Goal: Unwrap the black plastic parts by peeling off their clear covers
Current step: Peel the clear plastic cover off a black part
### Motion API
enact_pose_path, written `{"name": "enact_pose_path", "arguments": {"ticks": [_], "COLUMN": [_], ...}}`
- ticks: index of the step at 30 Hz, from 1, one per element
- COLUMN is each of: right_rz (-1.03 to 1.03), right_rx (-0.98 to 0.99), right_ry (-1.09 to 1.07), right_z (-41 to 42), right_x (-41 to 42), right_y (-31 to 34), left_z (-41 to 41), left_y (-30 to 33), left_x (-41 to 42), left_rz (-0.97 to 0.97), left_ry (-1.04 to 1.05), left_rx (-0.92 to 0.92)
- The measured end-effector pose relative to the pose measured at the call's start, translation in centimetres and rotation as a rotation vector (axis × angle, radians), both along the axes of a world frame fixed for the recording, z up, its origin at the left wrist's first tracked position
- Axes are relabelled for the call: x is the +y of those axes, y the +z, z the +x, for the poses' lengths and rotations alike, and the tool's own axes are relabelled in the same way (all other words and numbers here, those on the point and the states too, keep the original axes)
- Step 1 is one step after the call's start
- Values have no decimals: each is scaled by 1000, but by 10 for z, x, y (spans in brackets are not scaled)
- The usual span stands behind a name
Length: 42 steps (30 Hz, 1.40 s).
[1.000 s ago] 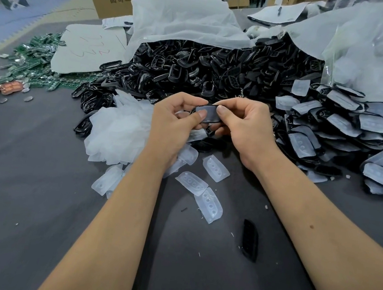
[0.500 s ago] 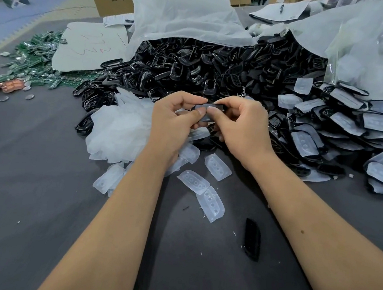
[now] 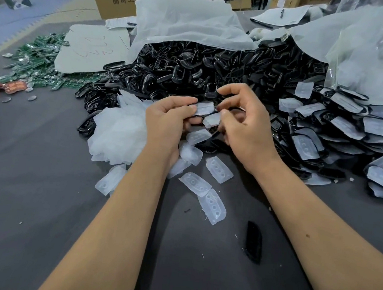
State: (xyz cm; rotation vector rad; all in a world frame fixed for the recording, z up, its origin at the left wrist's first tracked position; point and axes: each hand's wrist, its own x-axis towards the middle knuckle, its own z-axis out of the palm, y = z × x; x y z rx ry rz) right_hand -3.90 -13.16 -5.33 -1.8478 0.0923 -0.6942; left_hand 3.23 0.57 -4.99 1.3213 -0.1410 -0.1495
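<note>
- Centrally, above the grey tabletop (image 3: 26, 198), the left hand (image 3: 164, 120) pinches a black plastic part under a clear cover (image 3: 203, 109) between thumb and fingers.
- Its right hand (image 3: 246, 127) pinches a peeled clear cover (image 3: 212, 120) just below.
- Loose covers (image 3: 212, 205) lie near the wrists.
- Behind, a heap of bare black parts (image 3: 193, 74); still-wrapped parts (image 3: 353, 128) pile at the right.
</note>
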Motion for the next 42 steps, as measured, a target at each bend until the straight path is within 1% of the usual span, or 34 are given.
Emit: {"name": "enact_pose_path", "arguments": {"ticks": [2,3,7,9,10,12,14,16,18,20,23,29,33,38,42], "right_rz": [-174,-213,-320,-333,-287,-84,161,343,443,518,569,590,613,702,769], "right_rx": [-23,-26,-77,-88,-84,-54,-24,4,31,58,72,55,67,88,80], "right_ry": [7,21,25,-6,-24,-42,-4,75,152,229,267,284,300,306,293], "right_z": [-1,-1,-2,-1,-1,1,1,0,1,1,3,1,2,2,2], "right_x": [2,3,7,7,6,2,-2,-5,-7,-8,-10,-16,-16,-18,-17], "right_y": [1,1,2,2,1,2,2,2,2,1,0,-3,-2,0,0], "left_z": [1,2,4,4,4,2,0,-3,-3,-3,-2,1,2,4,4], "left_y": [2,3,5,5,5,5,2,-1,-2,-2,-1,-3,-2,1,1], "left_x": [2,3,8,8,8,6,1,-2,-2,-1,-1,-4,-5,-4,-2], "left_rz": [-25,-47,-153,-194,-218,-247,-220,-181,-144,-148,-171,-139,-141,-125,-151], "left_ry": [-34,-57,-124,-171,-198,-244,-273,-262,-243,-256,-240,-207,-226,-258,-287], "left_rx": [35,60,116,125,135,118,49,8,0,1,0,13,30,69,90]}}
